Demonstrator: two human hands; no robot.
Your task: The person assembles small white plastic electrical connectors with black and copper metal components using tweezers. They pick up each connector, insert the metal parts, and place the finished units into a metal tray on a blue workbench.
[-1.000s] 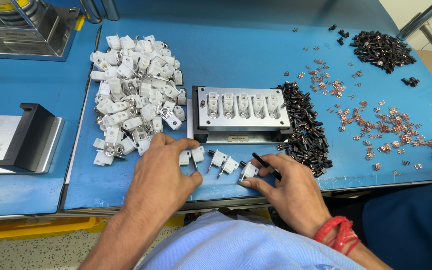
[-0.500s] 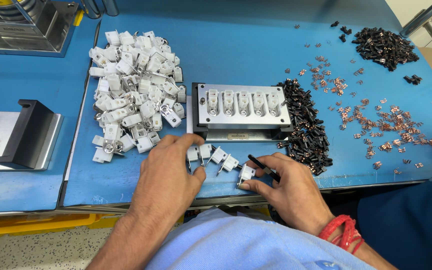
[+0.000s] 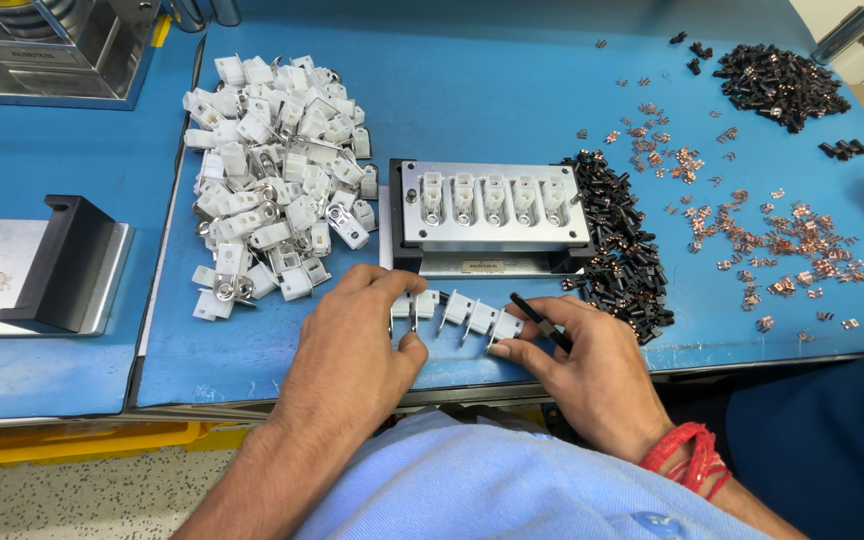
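My left hand (image 3: 357,350) rests on the blue mat, thumb and forefinger pinching a small white plastic housing (image 3: 404,306) at the left end of a short row of white housings (image 3: 470,314). At the row's right end, my right hand (image 3: 587,365) touches the last white housing (image 3: 505,326) with its fingertips and carries a thin black tool (image 3: 540,322) between its fingers. Just behind the row stands a metal fixture block (image 3: 492,215) with several white housings seated in its slots.
A big heap of white housings (image 3: 272,170) lies at the left. Black small parts (image 3: 622,250) are piled right of the fixture, copper clips (image 3: 782,240) scattered further right, another black pile (image 3: 777,85) far right. A black-and-metal stand (image 3: 52,265) and a machine base (image 3: 52,45) sit left.
Both hands stay at the row of housings near the front edge; my left fingers have closed on the leftmost housing. The view has shifted slightly.
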